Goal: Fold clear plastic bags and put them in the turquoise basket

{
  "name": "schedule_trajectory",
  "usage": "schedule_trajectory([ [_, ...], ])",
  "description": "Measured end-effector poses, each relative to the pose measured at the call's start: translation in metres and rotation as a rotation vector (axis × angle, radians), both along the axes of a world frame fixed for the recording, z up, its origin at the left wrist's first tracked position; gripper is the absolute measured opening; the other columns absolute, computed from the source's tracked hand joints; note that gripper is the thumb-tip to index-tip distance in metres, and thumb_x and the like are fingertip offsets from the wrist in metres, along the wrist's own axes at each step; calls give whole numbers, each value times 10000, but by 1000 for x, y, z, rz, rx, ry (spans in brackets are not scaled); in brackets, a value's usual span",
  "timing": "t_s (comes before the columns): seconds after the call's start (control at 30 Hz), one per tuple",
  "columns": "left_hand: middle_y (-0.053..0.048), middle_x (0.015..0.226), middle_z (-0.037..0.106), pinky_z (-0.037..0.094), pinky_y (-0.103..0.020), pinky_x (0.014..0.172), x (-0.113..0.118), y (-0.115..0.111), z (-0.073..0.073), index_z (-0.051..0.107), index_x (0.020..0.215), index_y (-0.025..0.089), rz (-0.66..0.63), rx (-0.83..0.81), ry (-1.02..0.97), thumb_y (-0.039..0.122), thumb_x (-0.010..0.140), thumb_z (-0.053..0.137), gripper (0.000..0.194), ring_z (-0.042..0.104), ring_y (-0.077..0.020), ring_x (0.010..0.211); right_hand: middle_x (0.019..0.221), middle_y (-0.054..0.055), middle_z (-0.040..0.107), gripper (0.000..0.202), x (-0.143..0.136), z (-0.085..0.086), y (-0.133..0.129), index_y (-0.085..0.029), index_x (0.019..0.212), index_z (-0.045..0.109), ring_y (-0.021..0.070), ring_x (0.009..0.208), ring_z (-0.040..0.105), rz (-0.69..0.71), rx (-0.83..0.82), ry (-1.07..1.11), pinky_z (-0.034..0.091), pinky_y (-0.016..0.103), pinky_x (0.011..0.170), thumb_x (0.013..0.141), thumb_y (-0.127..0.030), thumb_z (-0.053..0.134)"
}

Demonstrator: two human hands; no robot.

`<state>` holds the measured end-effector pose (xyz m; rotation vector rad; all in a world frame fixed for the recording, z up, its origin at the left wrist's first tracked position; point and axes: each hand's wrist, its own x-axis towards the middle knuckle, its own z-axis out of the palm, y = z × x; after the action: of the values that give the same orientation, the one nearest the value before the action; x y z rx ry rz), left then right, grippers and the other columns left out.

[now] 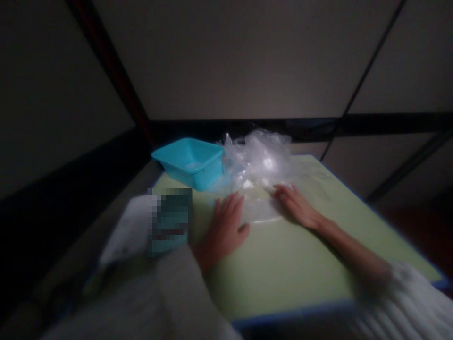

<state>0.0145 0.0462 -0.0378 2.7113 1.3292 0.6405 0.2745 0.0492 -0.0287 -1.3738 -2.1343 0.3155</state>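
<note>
A clear plastic bag (260, 210) lies partly flat on the pale green tabletop, with crumpled clear plastic (265, 151) heaped behind it. My left hand (228, 229) rests at the bag's left side, palm down, fingers stretched forward and thumb apart. On the other side, my right hand (293, 205) touches the bag's right edge. Its fingers point forward and left, slightly bent and not closed round anything I can see. Blur hides the fine detail at the fingertips. What the heap of plastic holds, if anything, cannot be made out.
A turquoise plastic basin (191, 165) stands at the table's back left. White paper (130, 226) and a pixelated dark green item (171, 222) lie left of my left hand. The green table (283, 274) has a blue edge and stands against a panelled wall (226, 61).
</note>
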Motion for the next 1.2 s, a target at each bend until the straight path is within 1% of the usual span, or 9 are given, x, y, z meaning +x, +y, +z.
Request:
schedule_trajectory([
  [0.2,-193,1402,442,229,-565,1111,-1,7,3,398,1306,123,35,83,-7,144,784,522,537,354,-317,1347,960,58,684,364,1,10,-5,-187,1228,454,245,1000,603,-17,-2,36,185,592,1086,911,-284,303],
  [0.33,-194,1382,465,222,-580,1113,-6,11,6,431,1285,124,98,165,43,108,804,477,483,354,-336,1348,959,60,685,342,0,12,-7,-191,1208,459,235,925,616,-4,-47,108,310,577,1013,897,-256,330],
  [0.47,-199,1390,456,219,-592,1117,-9,16,8,463,1263,112,117,191,47,56,807,410,462,331,-345,1361,866,48,688,321,-4,14,-11,-187,1197,444,217,803,629,49,-152,234,445,494,872,913,-267,317],
  [0.57,-151,1392,463,284,-512,1127,-7,14,11,483,1243,139,12,176,-60,30,808,368,464,339,-274,1366,821,48,686,302,-7,18,-14,-172,1170,446,203,744,629,98,-212,317,486,413,768,909,-271,329],
  [0.67,-129,1416,445,338,-432,1119,-1,4,16,488,1256,146,-201,116,-153,78,848,381,428,350,-222,1361,833,55,693,277,-6,20,-14,-166,1117,468,193,730,624,103,-213,363,484,360,700,871,-239,365],
  [0.77,-105,1455,412,319,-407,1134,3,-10,23,447,1332,163,-396,2,-106,150,864,444,468,341,-210,1368,816,51,697,268,-4,19,-12,-163,1082,486,189,716,615,120,-204,396,472,341,682,840,-213,382],
  [0.83,-86,1486,374,283,-407,1152,4,-15,26,387,1391,177,-474,-61,-39,189,866,479,534,311,-207,1386,778,42,691,254,-2,18,-12,-163,1054,503,187,689,602,120,-206,400,465,331,659,833,-215,389],
  [1.03,-63,1527,294,203,-418,1176,2,-16,26,348,1427,203,-528,-130,119,242,883,509,569,226,-214,1421,658,1,655,264,-1,13,-10,-172,1028,527,161,567,544,27,-215,421,425,288,571,806,-189,387],
  [1.2,-55,1536,277,180,-429,1175,1,-14,23,337,1431,212,-509,-137,180,286,921,469,532,197,-218,1428,694,10,661,238,-1,7,-8,-171,996,545,159,620,564,99,-222,488,425,277,597,813,-170,394],
])
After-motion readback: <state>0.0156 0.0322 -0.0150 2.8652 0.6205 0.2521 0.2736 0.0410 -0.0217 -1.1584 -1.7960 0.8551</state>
